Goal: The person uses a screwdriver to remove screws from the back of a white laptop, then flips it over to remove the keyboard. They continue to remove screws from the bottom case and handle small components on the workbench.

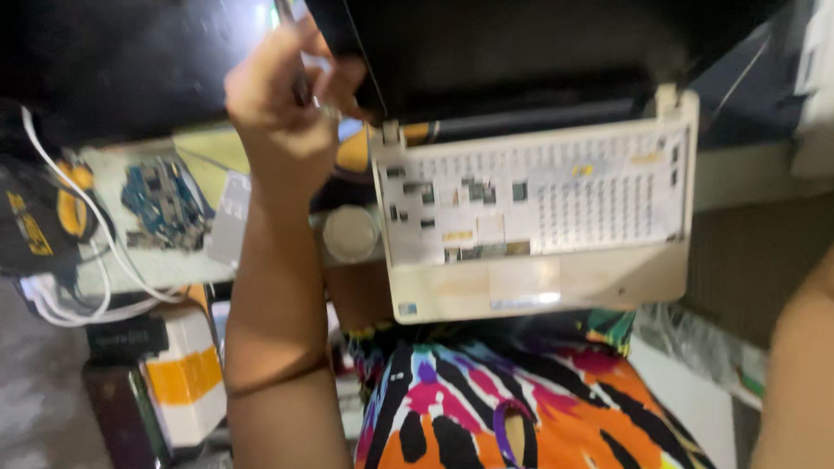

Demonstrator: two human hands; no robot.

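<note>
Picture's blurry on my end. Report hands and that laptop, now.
Left hand raised, fist closed on a thin tool at the laptop hinge corner. Right hand out of view. Keyboard gone from the laptop, lid up. Circuit board lies left, apart.

A cream-white laptop base (538, 220) with its keyboard removed, the bare perforated tray showing, rests on a brightly patterned lap at centre. Its dark screen lid (534, 44) stands open on the far side. A thin tool (290, 36), blurred, sits upright at the lid's far-left corner.
</note>
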